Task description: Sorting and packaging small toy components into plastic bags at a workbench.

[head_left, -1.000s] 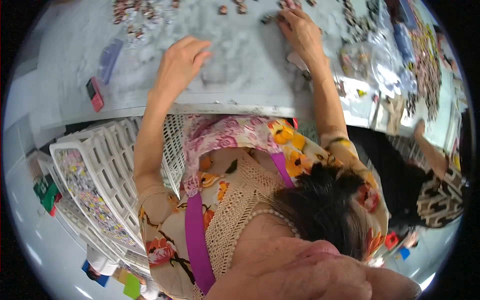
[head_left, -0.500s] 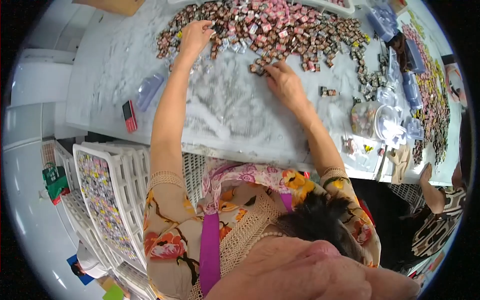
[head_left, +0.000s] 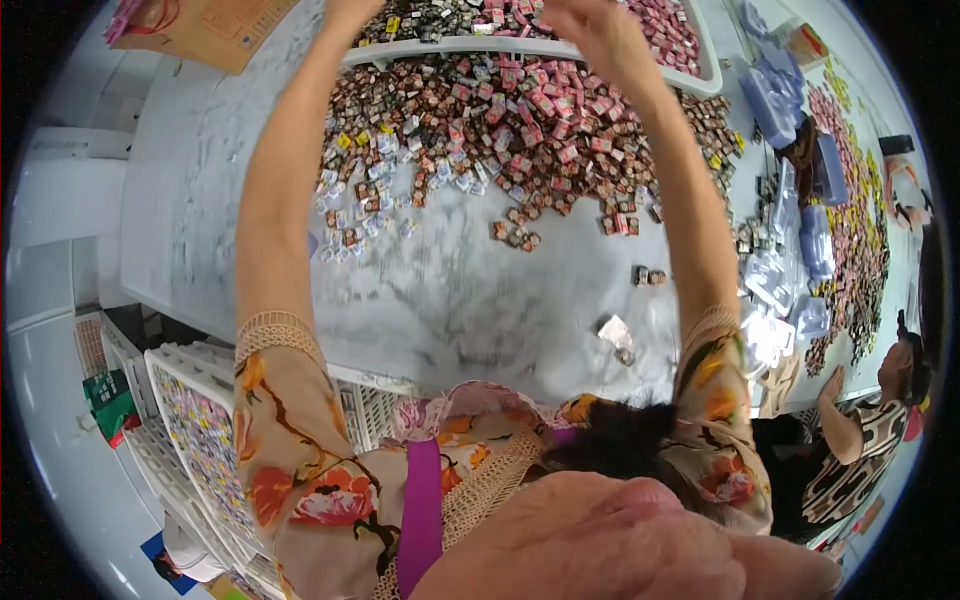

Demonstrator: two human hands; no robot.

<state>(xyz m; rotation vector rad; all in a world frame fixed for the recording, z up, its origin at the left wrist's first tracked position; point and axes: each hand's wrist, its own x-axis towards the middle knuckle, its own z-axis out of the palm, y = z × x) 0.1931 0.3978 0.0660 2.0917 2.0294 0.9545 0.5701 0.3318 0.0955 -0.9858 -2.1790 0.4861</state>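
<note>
Both arms stretch forward over a heap of small wrapped cubes (head_left: 560, 110), mostly pink and brown, with some silver and yellow ones. Behind the heap stands a white plastic tray (head_left: 470, 45) holding more of the same cubes. My left hand (head_left: 352, 12) is at the tray's left end, with its fingers cut off by the top edge. Over the tray's middle is my right hand (head_left: 598, 28). Its fingers look bent but are blurred and partly cut off, so I cannot see whether they hold a cube.
A cardboard box (head_left: 215, 30) stands at the far left. Clear plastic boxes (head_left: 815, 240) line the right side, beside another spread of cubes (head_left: 850, 210). White crates (head_left: 200, 440) are stacked lower left. Another person (head_left: 850, 430) sits at the right.
Both hands have moved forward from the heap to the white tray. More of the tray now shows. The red phone has gone out of sight at the left.
</note>
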